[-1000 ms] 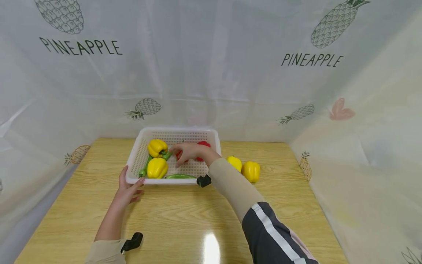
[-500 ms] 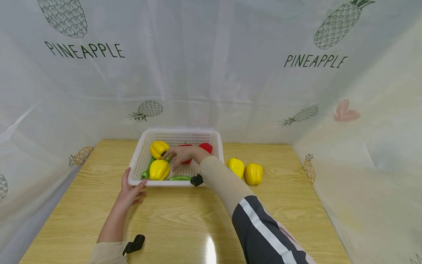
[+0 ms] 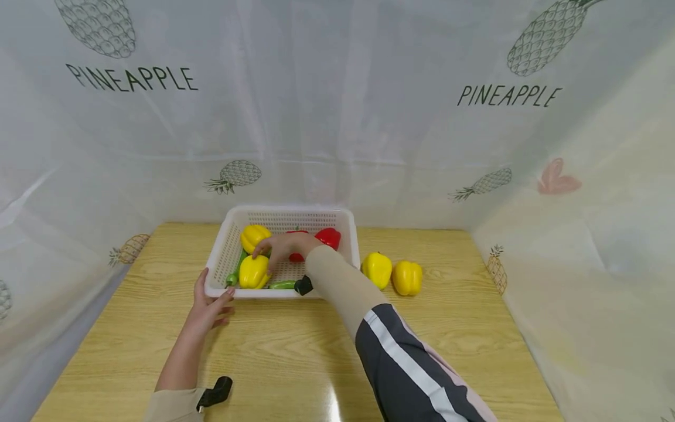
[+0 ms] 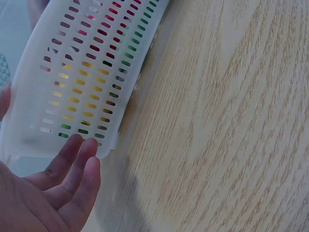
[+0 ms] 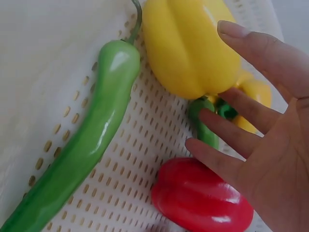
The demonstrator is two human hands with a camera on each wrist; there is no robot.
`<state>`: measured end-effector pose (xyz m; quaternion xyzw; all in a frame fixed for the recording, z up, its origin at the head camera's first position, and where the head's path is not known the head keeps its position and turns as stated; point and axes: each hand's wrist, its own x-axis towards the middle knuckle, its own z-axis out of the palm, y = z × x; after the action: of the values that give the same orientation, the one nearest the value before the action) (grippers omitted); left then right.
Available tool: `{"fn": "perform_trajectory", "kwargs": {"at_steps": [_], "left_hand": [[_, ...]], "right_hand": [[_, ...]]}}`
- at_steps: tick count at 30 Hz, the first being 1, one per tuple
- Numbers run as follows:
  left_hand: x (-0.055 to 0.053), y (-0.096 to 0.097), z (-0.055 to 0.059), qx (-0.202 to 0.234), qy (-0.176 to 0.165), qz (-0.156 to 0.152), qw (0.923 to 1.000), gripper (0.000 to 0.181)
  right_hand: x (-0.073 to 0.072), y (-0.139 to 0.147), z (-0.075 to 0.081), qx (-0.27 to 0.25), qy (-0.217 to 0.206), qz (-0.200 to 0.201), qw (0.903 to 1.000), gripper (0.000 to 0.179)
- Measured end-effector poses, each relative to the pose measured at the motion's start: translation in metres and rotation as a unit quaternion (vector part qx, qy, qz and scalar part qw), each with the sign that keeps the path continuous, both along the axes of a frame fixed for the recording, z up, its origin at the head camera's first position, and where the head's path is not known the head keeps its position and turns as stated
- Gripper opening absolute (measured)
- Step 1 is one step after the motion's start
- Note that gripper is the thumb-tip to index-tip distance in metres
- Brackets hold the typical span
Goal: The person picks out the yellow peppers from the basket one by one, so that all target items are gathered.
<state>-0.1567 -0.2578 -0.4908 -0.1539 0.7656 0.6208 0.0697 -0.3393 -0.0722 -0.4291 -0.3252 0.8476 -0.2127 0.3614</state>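
At the near left corner of the white plastic basket (image 3: 295, 293), my left hand (image 3: 203, 308) holds the corner, its digits spread along two sides. In the left wrist view, several curved fingers (image 4: 87, 166) lie against the perforated wall. My right hand (image 3: 287, 246) reaches down inside the basket. Its spread fingers are beside the nearer yellow bell pepper (image 5: 193, 43), not closed round it. Behind lies another yellow bell pepper (image 3: 254, 237). A red bell pepper (image 5: 203, 195) lies below the right fingers, and a long green chili pepper (image 5: 96, 135) lies along the front wall.
Another red bell pepper (image 3: 329, 237) lies at the basket's right end, and a green pepper (image 3: 232, 278) at its left. Outside on the wooden table (image 3: 285, 346) stand two yellow bell peppers (image 3: 377, 269), right of the basket. A printed plastic curtain (image 3: 337, 117) hangs behind.
My right hand has moved left and slightly nearer, from the rear yellow bell pepper's side to over the nearer one. My left hand stays on the basket corner.
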Motion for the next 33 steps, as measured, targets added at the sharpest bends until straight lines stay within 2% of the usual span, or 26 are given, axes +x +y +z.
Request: {"fn": "perform_trajectory", "kwargs": {"at_steps": [7,18,21,26,33], "left_hand": [[-0.002,-0.001,0.002,0.003,0.004,-0.006,1.0,0.093],[-0.002,0.001,0.002,0.008,-0.001,-0.002,1.0,0.093],[0.0,0.001,0.001,0.009,0.001,-0.009,0.9999,0.093],[0.0,-0.001,0.001,0.009,0.003,-0.006,0.9999,0.092],[0.003,-0.002,-0.001,0.007,0.013,-0.007,0.9999,0.093]], "right_hand": [[-0.009,-0.011,-0.002,-0.016,-0.016,0.017,0.9996,0.042],[-0.013,-0.021,-0.008,-0.038,-0.087,-0.02,0.9952,0.032],[-0.014,-0.024,-0.01,-0.032,-0.089,-0.025,0.9952,0.032],[-0.015,-0.028,-0.011,-0.021,-0.084,-0.029,0.9958,0.041],[-0.008,-0.035,-0.009,0.011,-0.071,-0.041,0.9965,0.069]]}}
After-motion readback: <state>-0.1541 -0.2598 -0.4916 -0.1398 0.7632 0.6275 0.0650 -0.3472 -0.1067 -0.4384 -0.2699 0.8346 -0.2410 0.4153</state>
